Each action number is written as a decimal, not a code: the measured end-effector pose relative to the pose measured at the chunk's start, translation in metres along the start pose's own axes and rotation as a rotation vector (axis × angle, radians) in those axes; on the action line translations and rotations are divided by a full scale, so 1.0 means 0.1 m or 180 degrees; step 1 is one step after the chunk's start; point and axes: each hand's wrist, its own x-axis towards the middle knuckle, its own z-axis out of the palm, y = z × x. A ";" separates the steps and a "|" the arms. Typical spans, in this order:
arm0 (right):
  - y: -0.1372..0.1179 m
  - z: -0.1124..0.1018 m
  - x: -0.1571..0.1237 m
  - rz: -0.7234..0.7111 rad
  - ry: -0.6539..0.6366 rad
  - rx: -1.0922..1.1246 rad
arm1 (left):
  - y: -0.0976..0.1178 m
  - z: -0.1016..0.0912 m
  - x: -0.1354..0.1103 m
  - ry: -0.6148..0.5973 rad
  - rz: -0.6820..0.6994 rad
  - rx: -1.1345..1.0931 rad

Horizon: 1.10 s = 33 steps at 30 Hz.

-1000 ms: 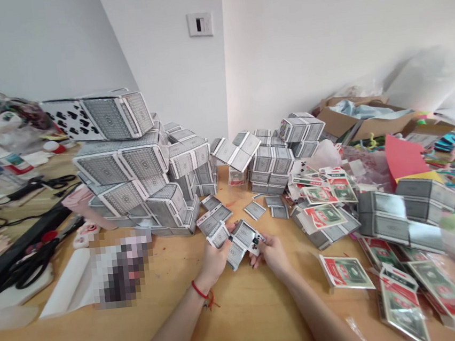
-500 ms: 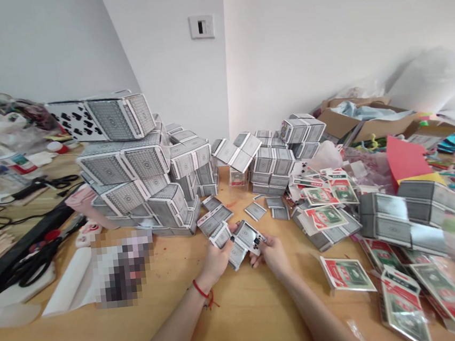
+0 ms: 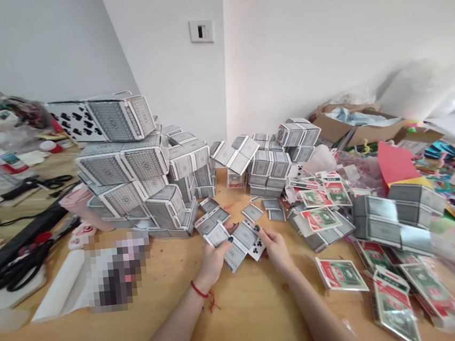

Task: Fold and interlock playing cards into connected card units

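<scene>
Over the table's middle, several playing cards (image 3: 236, 254) joined at angles are held between both hands. My left hand (image 3: 215, 260), with a red string bracelet at the wrist, pinches the left side of the cards, thumb on top. At their right edge my right hand (image 3: 274, 249) grips a card showing black clubs (image 3: 256, 249); some of its fingers are hidden underneath. Just beyond lie loose folded cards (image 3: 212, 216) and a small card piece (image 3: 252, 212). Large stacked blocks of folded cards (image 3: 126, 164) rise to the left, and smaller card blocks (image 3: 269, 164) stand at the back.
Red and green card boxes (image 3: 342, 274) lie at the right, near joined card blocks (image 3: 377, 218). A cardboard box (image 3: 352, 126) sits behind. On the left are black scissors (image 3: 30, 259), a black bar (image 3: 2, 256) and a printed sheet (image 3: 62, 288).
The right hand's thumb has shifted up along the card's edge, and the clubs card now shows more of its face. Both hands still hold the cards. The view has turned slightly.
</scene>
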 end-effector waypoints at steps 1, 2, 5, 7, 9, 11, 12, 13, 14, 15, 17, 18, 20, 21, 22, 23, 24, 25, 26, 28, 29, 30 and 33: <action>0.02 0.01 0.01 0.0034 0.0028 0.0109 | 0.00 0.00 0.00 -0.0004 -0.0070 -0.0065; 0.03 0.01 0.02 0.0078 0.0007 0.0232 | 0.01 -0.01 0.00 -0.0005 -0.0135 -0.0114; 0.03 0.00 0.04 0.0225 -0.0237 0.0592 | 0.03 -0.02 0.01 0.0041 -0.0226 -0.0213; 0.00 -0.02 0.03 0.0352 -0.0585 0.0894 | 0.05 -0.03 0.03 0.0160 -0.0180 -0.0305; -0.04 -0.05 0.01 0.0451 -0.1046 0.1227 | 0.08 -0.05 0.05 0.0320 -0.0101 -0.0422; -0.05 -0.07 0.00 0.0481 -0.1440 0.1460 | 0.12 -0.08 0.07 0.0412 -0.0050 -0.0515; -0.04 -0.07 -0.01 0.0478 -0.1542 0.1510 | 0.13 -0.09 0.08 0.0420 -0.0035 -0.0538; -0.02 -0.07 -0.01 0.0466 -0.1574 0.1523 | 0.15 -0.10 0.08 0.0411 -0.0022 -0.0543; 0.01 -0.06 0.00 0.0448 -0.1547 0.1515 | 0.15 -0.11 0.08 0.0398 -0.0011 -0.0528; 0.04 -0.05 0.01 0.0419 -0.1470 0.1504 | 0.16 -0.11 0.08 0.0391 0.0010 -0.0500; 0.09 -0.03 0.02 0.0365 -0.1307 0.1462 | 0.15 -0.10 0.07 0.0383 0.0082 -0.0422; 0.10 -0.01 0.03 0.0340 -0.1239 0.1444 | 0.14 -0.10 0.06 0.0336 0.0122 -0.0370; 0.12 0.02 0.04 0.0288 -0.1135 0.1429 | 0.10 -0.07 0.03 0.0175 0.0190 -0.0228; 0.12 0.03 0.04 0.0258 -0.1086 0.1422 | 0.09 -0.06 0.02 0.0073 0.0209 -0.0136; 0.12 0.04 0.04 0.0225 -0.1041 0.1400 | 0.07 -0.05 0.01 -0.0008 0.0224 -0.0040; 0.12 0.05 0.03 0.0187 -0.0991 0.1363 | 0.06 -0.04 -0.01 -0.0059 0.0245 0.0054; 0.12 0.06 0.03 0.0144 -0.0939 0.1313 | 0.06 -0.03 -0.02 -0.0086 0.0270 0.0143; 0.11 0.07 0.03 0.0100 -0.0882 0.1251 | 0.05 -0.02 -0.04 -0.0102 0.0302 0.0222; 0.11 0.08 0.02 0.0057 -0.0821 0.1173 | 0.05 -0.01 -0.05 -0.0110 0.0339 0.0286; 0.10 0.10 0.01 -0.0002 -0.0676 0.0945 | 0.06 0.02 -0.08 -0.0135 0.0407 0.0375; 0.10 0.11 0.00 -0.0022 -0.0592 0.0781 | 0.06 0.04 -0.09 -0.0146 0.0429 0.0393; 0.09 0.13 -0.01 -0.0046 -0.0495 0.0597 | 0.06 0.06 -0.10 -0.0148 0.0437 0.0390; 0.06 0.19 -0.04 -0.0165 -0.0085 0.0090 | 0.03 0.10 -0.12 -0.0084 0.0364 0.0282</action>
